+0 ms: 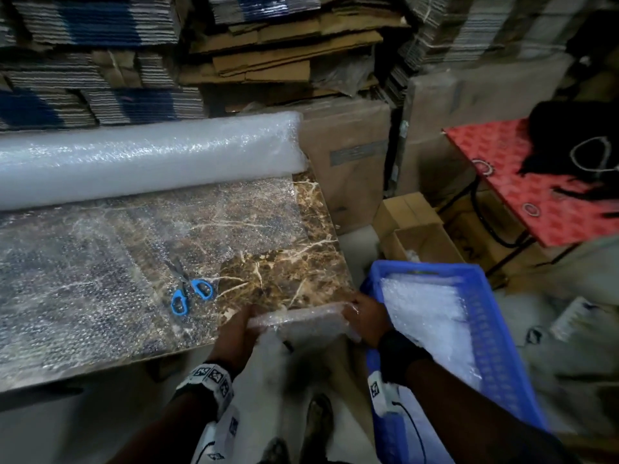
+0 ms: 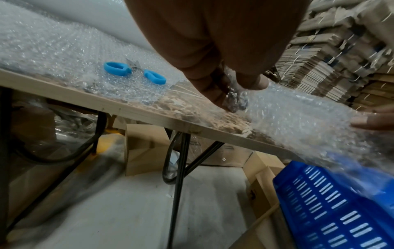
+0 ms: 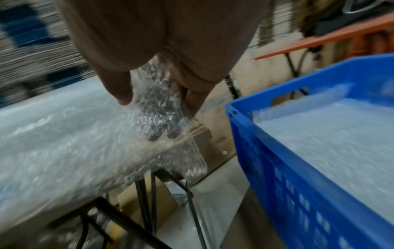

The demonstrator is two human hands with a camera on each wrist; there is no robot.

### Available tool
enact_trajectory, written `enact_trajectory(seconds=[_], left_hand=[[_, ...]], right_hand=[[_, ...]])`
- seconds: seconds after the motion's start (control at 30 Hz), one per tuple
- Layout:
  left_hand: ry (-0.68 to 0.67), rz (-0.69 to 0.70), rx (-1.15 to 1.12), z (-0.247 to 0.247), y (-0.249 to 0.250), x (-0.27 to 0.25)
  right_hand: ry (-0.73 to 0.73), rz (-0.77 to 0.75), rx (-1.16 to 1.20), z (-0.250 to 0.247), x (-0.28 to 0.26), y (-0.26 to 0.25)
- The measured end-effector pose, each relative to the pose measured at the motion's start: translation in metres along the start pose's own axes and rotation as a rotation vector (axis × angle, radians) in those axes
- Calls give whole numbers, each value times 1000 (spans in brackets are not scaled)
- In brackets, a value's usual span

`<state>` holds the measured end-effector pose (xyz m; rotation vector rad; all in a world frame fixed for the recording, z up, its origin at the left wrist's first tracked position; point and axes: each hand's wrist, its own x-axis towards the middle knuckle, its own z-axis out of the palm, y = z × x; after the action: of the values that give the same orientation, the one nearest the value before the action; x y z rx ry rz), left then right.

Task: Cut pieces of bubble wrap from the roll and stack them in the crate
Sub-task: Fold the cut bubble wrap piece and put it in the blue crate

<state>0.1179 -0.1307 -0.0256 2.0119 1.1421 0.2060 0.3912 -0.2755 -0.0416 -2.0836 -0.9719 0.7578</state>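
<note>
Both the left hand [image 1: 234, 329] and right hand [image 1: 366, 318] pinch a cut piece [image 1: 301, 321], fingers clamped on its ends, which likely goes next onto the stack in the blue crate [image 1: 495, 333] at three o'clock.

- Big stacks of flat cardboard [image 1: 284, 38] fill the back wall.
- A brown marble table [image 1: 294, 262] stands on black legs [image 2: 179, 176].
- A red table [image 1: 536, 195] is on the right.
- The floor [image 2: 132, 210] is pale grey.
</note>
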Motion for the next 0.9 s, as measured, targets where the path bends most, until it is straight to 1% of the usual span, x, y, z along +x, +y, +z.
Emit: enact_trajectory(seconds=[0.13, 0.23, 0.33, 0.43, 0.57, 0.63, 0.77, 0.83, 0.9], left_hand=[[-53, 29, -101, 8, 2, -12], [-73, 46, -122, 25, -6, -22], [-149, 24, -174, 45, -5, -38], [-201, 40, -189, 60, 6, -51], [-304, 85, -175, 81, 30, -61], [-349, 143, -151, 93, 44, -65], [-357, 323, -113, 124, 76, -71], [-378, 334, -61, 143, 93, -73], [-432, 315, -19, 163, 111, -76]], right_hand=[[165, 211, 145, -10, -42, 16], [245, 271, 233, -9, -76, 30], [283, 324, 337, -14, -113, 41], [326, 414, 415, -22, -146, 53], [462, 564, 471, -43, -178, 70], [505, 585, 427, -55, -189, 79], [557, 606, 266, -81, -207, 107], [542, 602, 157, -94, -211, 124], [485, 626, 5, -109, -212, 139]])
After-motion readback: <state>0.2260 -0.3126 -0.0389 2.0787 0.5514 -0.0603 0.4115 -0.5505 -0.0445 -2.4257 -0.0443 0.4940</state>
